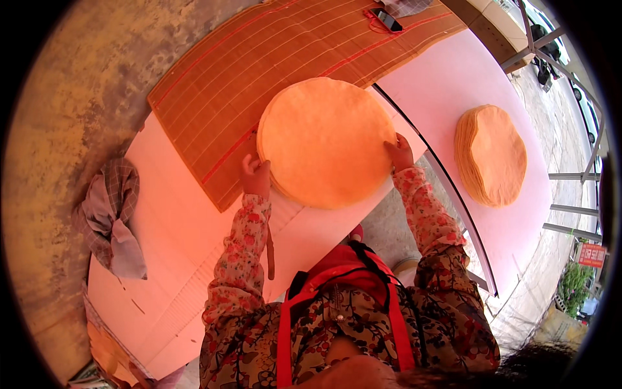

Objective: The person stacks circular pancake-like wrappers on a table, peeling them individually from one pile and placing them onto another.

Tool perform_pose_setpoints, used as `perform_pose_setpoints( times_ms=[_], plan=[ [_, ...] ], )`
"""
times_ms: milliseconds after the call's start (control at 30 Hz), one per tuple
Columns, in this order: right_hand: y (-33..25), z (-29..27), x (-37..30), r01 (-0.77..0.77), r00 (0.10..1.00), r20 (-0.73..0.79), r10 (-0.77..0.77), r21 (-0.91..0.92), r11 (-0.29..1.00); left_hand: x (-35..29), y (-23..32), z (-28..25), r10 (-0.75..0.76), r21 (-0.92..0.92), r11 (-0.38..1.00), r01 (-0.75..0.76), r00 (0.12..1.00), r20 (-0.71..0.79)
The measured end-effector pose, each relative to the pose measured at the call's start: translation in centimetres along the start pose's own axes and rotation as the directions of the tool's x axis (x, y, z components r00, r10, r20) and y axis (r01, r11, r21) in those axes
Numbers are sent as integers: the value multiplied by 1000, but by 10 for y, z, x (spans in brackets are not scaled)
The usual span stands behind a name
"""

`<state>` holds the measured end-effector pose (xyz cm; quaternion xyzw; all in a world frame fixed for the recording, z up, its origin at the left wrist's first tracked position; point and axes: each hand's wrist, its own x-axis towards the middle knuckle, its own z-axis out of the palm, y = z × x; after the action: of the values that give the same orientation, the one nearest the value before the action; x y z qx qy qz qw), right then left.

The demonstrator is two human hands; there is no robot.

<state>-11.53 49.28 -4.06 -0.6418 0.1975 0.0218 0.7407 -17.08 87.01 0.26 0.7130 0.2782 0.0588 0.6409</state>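
A wide stack of thin, round, yellow flatbreads [329,142] lies before me, partly over an orange-brown slatted mat [214,110]. Several layered edges show along its left side. My left hand [256,176] grips the stack's lower left rim, fingers bent against the edge. On the opposite side, my right hand [400,153] is closed on the right rim, its fingertips partly hidden by the edge. A second, wavier stack of flatbreads [491,155] rests on the pale table [431,71] to the right, apart from my hands.
A phone [387,20] lies at the mat's far end. At the left sits a knotted checked cloth bundle [115,217] on a white board [168,259]. A dark-edged gap separates the two surfaces. Metal frame bars [573,209] stand beyond the right table.
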Motion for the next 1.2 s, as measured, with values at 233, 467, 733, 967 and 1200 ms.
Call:
perform_pose_setpoints(
  times_ms=[233,467,733,967,1200],
  plan=[
    [-13,10,-11,-40,998,-51,38,-37,998,-37,24,-3,-323,-221,867,448,841,435],
    [-20,-23,-72,231,934,-110,-339,-536,812,-50,43,14,-308,-268,845,462,831,463],
    [-32,7,-156,-592,806,266,530,403,698,-51,84,37,-217,-562,624,544,811,544],
    [-29,-6,-149,-622,765,137,629,414,665,-42,91,32,-205,-594,540,596,778,594],
    [-45,37,-142,-500,866,384,320,660,561,-40,111,39,-198,-600,548,583,787,584]
  ],
)
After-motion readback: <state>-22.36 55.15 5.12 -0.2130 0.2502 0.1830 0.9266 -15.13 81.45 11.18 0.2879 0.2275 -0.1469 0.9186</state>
